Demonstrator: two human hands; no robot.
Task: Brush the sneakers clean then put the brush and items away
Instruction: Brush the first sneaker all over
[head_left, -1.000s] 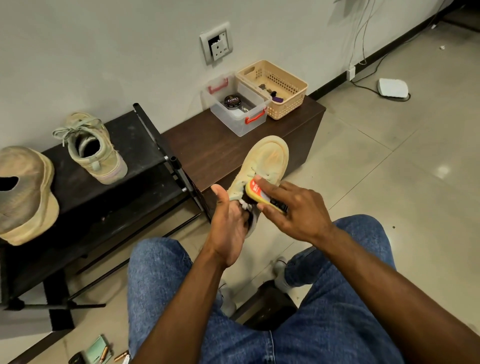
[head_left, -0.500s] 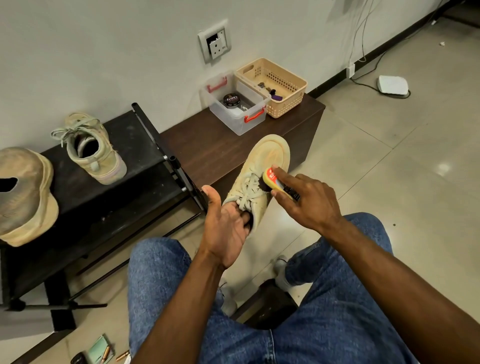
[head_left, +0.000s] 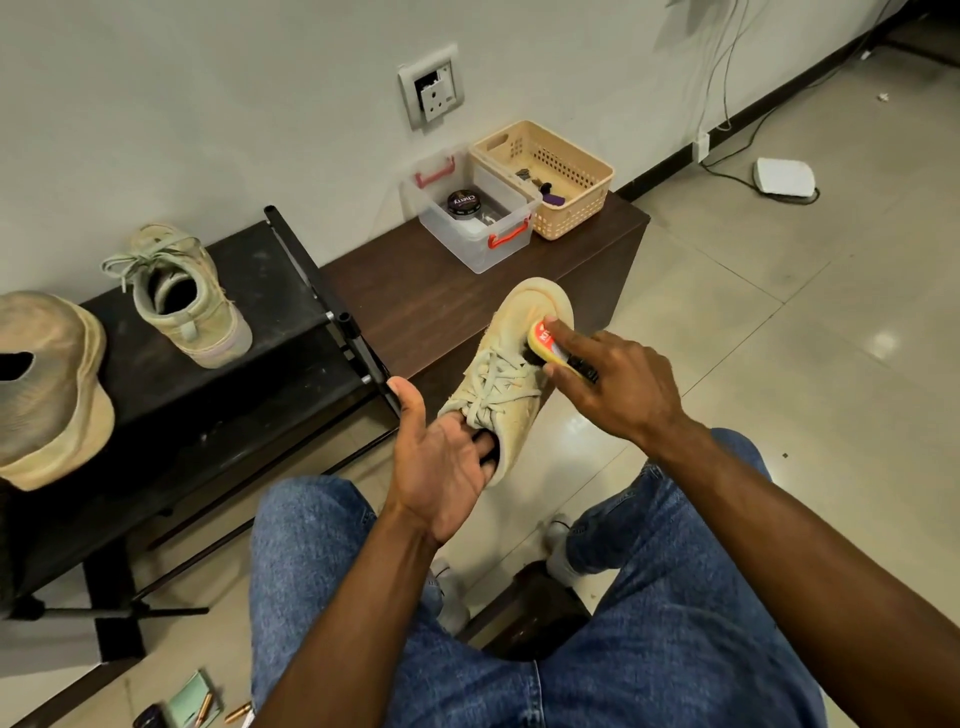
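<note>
Holding a tan sneaker toe-up over the dark worktop's near edge: left hand, fingers tucked inside the collar, thumb raised. Right hand grips a yellow brush, bristles against the toe area, forefinger extended along its back. Second sneaker on black rack. Clear bin, beige basket at the worktop's far end.

wall socket; white device on floor; brown hat on rack
</note>
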